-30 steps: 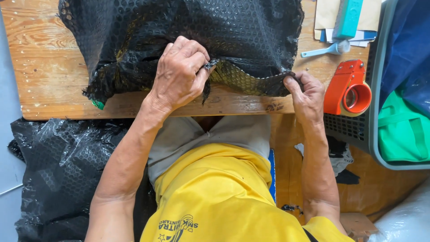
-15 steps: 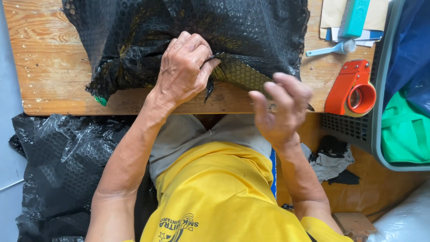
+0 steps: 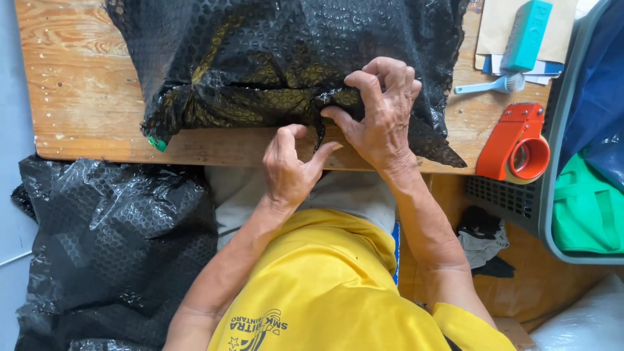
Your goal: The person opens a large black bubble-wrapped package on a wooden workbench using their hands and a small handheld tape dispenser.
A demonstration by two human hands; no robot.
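- A black bubble-wrap parcel (image 3: 273, 65) lies on the wooden table (image 3: 78, 97), reaching from the far edge almost to the near edge; something yellowish shows through the wrap.
- The right hand (image 3: 383, 120) presses down on the parcel's near edge, right of its middle, fingers bent and spread over the wrap, with a fold of the black film gathered under the fingertips.
- The left hand (image 3: 292, 166) sits just below the parcel's near edge, close beside the right hand; its thumb and forefinger are curled toward each other around a small flap of the wrap. Whether they actually grip the flap, I cannot tell.
- A small green bit (image 3: 156, 143) pokes out at the parcel's near-left corner.
- An orange tape dispenser (image 3: 517, 146) stands to the right of the parcel, at the table's right end.
- Beyond the dispenser, to the parcel's upper right, lie a light blue brush (image 3: 491, 84), a teal block (image 3: 526, 36) and tan envelopes (image 3: 497, 29).
- A grey crate (image 3: 552, 162) further right of the parcel holds a green bag (image 3: 585, 208) and blue cloth (image 3: 595, 84).
- More black bubble wrap (image 3: 110, 253) is piled below the table's near edge, under the parcel's left side.
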